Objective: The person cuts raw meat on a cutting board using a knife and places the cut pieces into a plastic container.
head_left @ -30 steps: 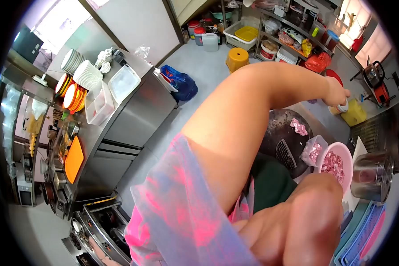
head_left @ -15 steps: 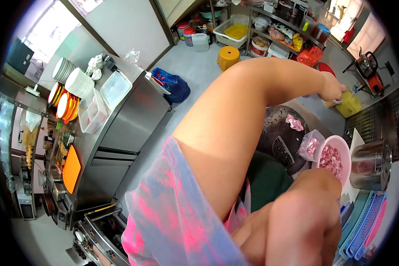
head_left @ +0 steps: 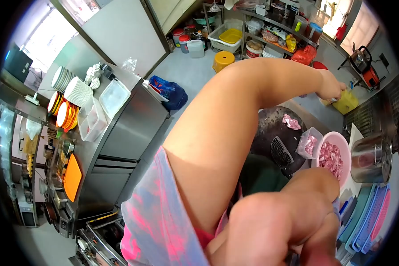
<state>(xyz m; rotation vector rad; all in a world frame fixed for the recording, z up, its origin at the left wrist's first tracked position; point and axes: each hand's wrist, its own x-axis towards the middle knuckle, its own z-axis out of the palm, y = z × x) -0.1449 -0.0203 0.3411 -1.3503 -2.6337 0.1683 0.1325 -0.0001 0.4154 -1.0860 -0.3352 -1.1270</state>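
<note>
The pale container (head_left: 327,101), only partly in sight, was under the left hand (head_left: 330,88), just beside a yellow jug (head_left: 346,103) on the far side of the dark round surface (head_left: 277,139). A second earlier more of its white rim had shown, with the hand farther from the jug in view; now the fingers covered most of it, and its contents could not be made out. The left hand was curled closed around its top, the arm reaching out with the elbow raised and bent. The right arm (head_left: 261,221) had swung inward and was folded close to the lens; blur hid the hand's shape, so whether it was spread or gripping could not be told. A lump of pink raw meat (head_left: 291,122) lay on the dark surface, near a clear plastic tub (head_left: 309,142) holding more pieces. The tub stood against a pink basin (head_left: 347,160) of cut meat, with a steel stockpot (head_left: 371,159) beyond and plastic baskets (head_left: 369,217) stacked nearer the body.
</note>
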